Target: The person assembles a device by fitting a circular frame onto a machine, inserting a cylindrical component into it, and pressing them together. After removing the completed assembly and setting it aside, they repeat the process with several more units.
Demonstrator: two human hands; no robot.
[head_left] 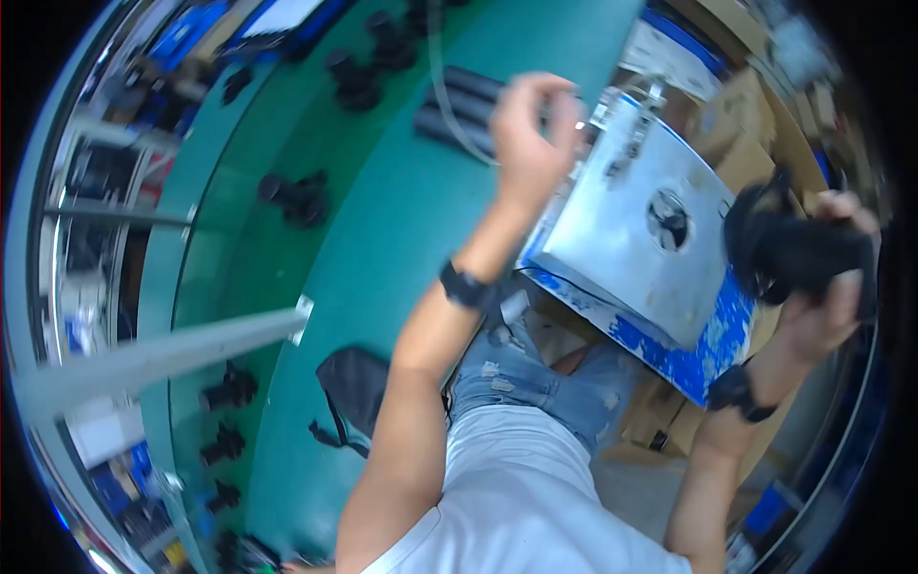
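Two hands are at work around a metal fixture plate (631,230) with a blue-edged film, which sits tilted in the centre right of the frame, just above the person's knees in jeans. The left hand (531,129), upper centre, reaches to the plate's top edge; its fingers are curled nearly closed, pinching at something small and shiny by the clamp hardware (636,120), though what exactly it holds is too blurred to tell. Its forearm rises steeply from the lower centre, wrist straight, a dark watch (466,285) on it. The right hand (827,287), far right, is wrapped firmly round a black ring-shaped part (784,249), held just beside the plate's right edge, wrist bent back with a dark band on it.

Judging by this, the step in hand looks like loading: one hand works the clamp while the other brings the part in. Any next move would call for a free clamp and the part lined up with the round hole (669,220) in the plate.

More black parts (298,196) lie on the green conveyor (382,230) at the left.
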